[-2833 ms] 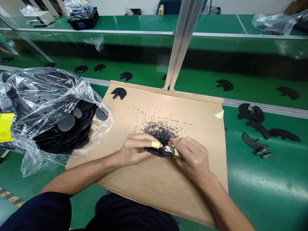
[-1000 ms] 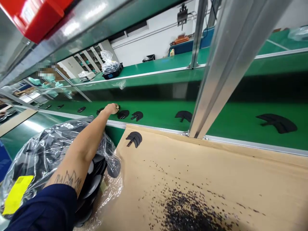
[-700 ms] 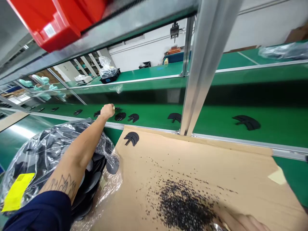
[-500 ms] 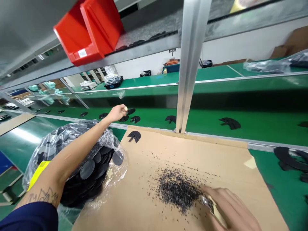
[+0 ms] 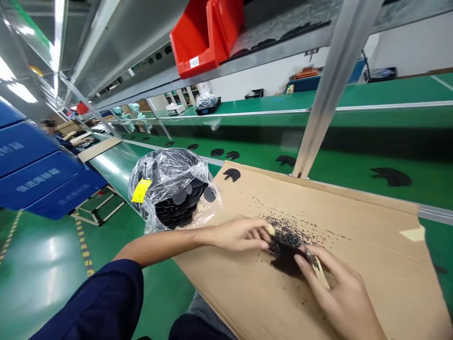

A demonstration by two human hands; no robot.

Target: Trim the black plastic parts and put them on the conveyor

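Note:
Above the brown cardboard sheet (image 5: 226,288), my left hand (image 5: 240,234) pinches the left end of a flat black part (image 5: 288,259). A pale yellow cover sits on one of its fingertips. My right hand (image 5: 339,288) is closed, with thumb and fingers on the part's right edge. Held in that same hand is a small tool (image 5: 316,268) with a shiny metal end and a pale yellow body; its exact kind is not clear. Beneath and behind the part lies a scattered heap of tiny black bits (image 5: 304,231). The part's outline is partly blurred.
A clear plastic bag (image 5: 166,165) full of black discs stands left of the cardboard. One curved black piece (image 5: 232,174) lies at its far edge, several more along the green belt (image 5: 262,163). A metal post (image 5: 329,94) rises behind; a red bin (image 5: 203,47) is overhead. Another person sits far left.
My left hand has come back from the belt to the cardboard, bringing a black part to my right hand. The view has swung left, and the bits' heap is partly covered.

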